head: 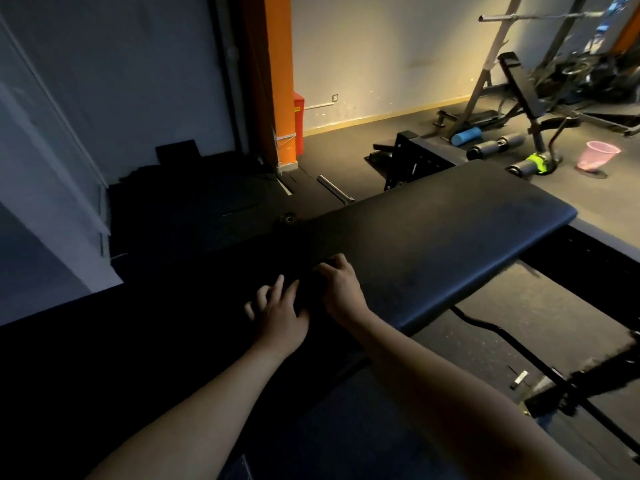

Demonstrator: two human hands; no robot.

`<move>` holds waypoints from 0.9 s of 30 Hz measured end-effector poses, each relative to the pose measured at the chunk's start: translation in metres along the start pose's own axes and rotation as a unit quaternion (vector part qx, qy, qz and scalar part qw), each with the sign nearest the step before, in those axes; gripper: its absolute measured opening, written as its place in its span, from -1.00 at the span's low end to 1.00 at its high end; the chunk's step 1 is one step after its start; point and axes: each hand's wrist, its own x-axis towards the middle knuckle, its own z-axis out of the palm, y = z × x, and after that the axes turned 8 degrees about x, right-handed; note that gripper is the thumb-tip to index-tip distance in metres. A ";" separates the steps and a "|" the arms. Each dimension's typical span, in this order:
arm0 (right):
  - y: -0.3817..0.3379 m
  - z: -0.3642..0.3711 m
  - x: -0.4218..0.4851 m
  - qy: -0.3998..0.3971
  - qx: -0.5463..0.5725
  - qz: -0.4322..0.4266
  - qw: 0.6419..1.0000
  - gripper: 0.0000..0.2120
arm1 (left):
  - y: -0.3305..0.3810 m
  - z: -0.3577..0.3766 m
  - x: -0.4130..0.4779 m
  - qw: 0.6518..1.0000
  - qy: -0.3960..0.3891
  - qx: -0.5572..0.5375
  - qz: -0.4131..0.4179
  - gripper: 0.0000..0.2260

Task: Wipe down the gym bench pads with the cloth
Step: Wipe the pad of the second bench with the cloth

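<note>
Fingers (334,266) of the right hand (341,289) are curled down over a dark lump on the black bench pad (450,230). The lump looks like the cloth (311,287), though it is nearly the same colour as the pad and that part of the pad lies in shadow, so its outline is hard to make out. The cloth sits on the pad's top, between the two hands, with the right fingers clamped on its far edge.

Just beside it on the left, the left hand (280,317) lies palm down over the pad, its fingers (278,284) straight and spread apart, holding nothing; they are blurred. Its thumb side is close to the cloth, but I cannot tell whether it touches. Both bare forearms reach in from the bottom of the view.

The pad runs away to the upper right, where its rounded end catches the light above the rubber floor (346,150).

Beyond it, a steel bar (334,189) lies on the floor near an orange pillar (280,81). Further right a blue foam roller (465,136) rests by an incline bench (523,88), and a pink basket (597,155) stands on the floor, well apart from the hands.
</note>
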 end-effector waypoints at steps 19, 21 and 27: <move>0.010 -0.012 0.034 -0.131 -0.102 0.010 0.986 -0.57 | 0.000 0.011 0.002 0.997 0.052 0.061 -0.012 -0.49; 0.013 -0.020 0.009 -0.118 -0.089 0.010 0.989 -0.61 | 0.003 0.012 0.001 0.997 0.043 0.055 -0.014 -0.50; 0.013 -0.040 -0.060 -0.077 -0.088 0.027 0.993 -0.70 | 0.022 0.020 -0.035 0.999 0.033 0.028 0.011 -0.52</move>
